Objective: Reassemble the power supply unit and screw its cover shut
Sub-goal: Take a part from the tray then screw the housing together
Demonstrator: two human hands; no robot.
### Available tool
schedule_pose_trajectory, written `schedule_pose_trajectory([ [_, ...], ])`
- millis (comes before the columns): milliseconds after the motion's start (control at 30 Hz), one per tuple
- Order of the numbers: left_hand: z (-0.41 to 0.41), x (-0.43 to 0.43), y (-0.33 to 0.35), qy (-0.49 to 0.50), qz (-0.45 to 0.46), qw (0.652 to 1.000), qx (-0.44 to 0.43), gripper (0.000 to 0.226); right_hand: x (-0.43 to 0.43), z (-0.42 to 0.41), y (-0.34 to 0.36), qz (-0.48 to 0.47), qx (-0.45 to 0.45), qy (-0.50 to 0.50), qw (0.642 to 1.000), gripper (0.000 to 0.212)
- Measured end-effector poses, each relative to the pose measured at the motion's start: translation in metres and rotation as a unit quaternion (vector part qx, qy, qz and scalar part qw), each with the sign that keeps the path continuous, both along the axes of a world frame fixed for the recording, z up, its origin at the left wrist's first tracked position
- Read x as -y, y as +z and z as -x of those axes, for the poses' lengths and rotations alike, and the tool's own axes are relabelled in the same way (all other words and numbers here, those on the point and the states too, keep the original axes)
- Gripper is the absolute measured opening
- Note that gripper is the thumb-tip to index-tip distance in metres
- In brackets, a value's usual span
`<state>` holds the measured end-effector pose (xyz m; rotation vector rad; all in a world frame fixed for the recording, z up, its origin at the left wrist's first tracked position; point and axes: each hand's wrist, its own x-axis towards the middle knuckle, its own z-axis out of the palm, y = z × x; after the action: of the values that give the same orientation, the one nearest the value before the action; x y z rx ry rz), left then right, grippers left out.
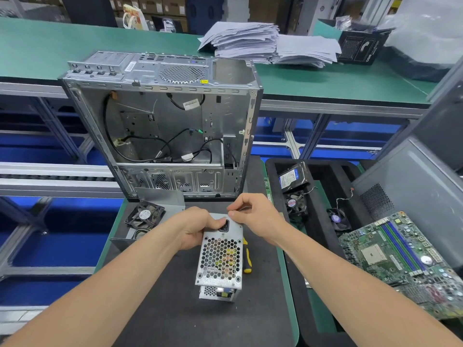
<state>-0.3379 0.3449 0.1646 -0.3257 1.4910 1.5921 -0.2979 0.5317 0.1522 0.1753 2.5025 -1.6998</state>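
Observation:
The power supply unit stands on end on the dark mat, its silver honeycomb grille facing me. My left hand grips its upper left side, thumb by the black power socket. My right hand is at the unit's top far edge, with thumb and forefinger pinched together; what they hold is too small to see. A yellow-and-black screwdriver lies on the mat just right of the unit, partly hidden behind it. A grey metal cover piece with a black fan sits to the left.
An open, emptied computer case stands upright behind the mat. To the right, a black foam tray holds a hard drive and fans. A green motherboard leans at far right. Paper stacks lie on the far green bench.

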Motion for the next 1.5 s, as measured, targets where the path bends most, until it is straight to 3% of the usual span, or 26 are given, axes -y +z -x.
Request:
schedule_pose_trajectory([
  [200, 0.002, 0.001, 0.001, 0.004, -0.029, 0.997, 0.074, 0.014, -0.002, -0.002, -0.003, -0.005, 0.000, -0.007, 1.000, 0.019],
  [400, -0.001, 0.009, -0.003, 0.021, -0.018, 0.997, 0.066, 0.029, 0.004, -0.002, -0.002, -0.023, -0.014, -0.015, 1.000, 0.018],
  [600, -0.008, 0.006, -0.001, 0.041, -0.067, 0.995, 0.053, 0.029, -0.001, -0.003, 0.010, -0.081, -0.048, 0.013, 0.995, 0.020],
  [767, -0.006, 0.004, -0.002, 0.048, -0.062, 0.996, 0.051, 0.031, -0.001, 0.003, 0.021, -0.190, -0.077, 0.074, 0.976, 0.013],
  [1200, -0.005, 0.013, -0.008, 0.021, -0.060, 0.998, 0.023, 0.023, 0.007, 0.025, 0.051, -0.223, 0.029, 0.136, 0.965, 0.010],
  [1300, -0.006, 0.011, -0.007, 0.021, -0.052, 0.998, 0.011, 0.015, 0.007, 0.031, 0.053, -0.194, 0.074, 0.132, 0.969, 0.013],
  [1400, -0.005, 0.010, -0.007, 0.010, -0.045, 0.999, 0.017, 0.032, 0.006, 0.037, 0.052, -0.149, 0.131, 0.124, 0.972, 0.019],
  [1500, -0.005, 0.010, -0.006, 0.006, -0.059, 0.997, 0.041, 0.035, 0.000, 0.041, 0.047, -0.100, 0.169, 0.131, 0.972, 0.020],
])
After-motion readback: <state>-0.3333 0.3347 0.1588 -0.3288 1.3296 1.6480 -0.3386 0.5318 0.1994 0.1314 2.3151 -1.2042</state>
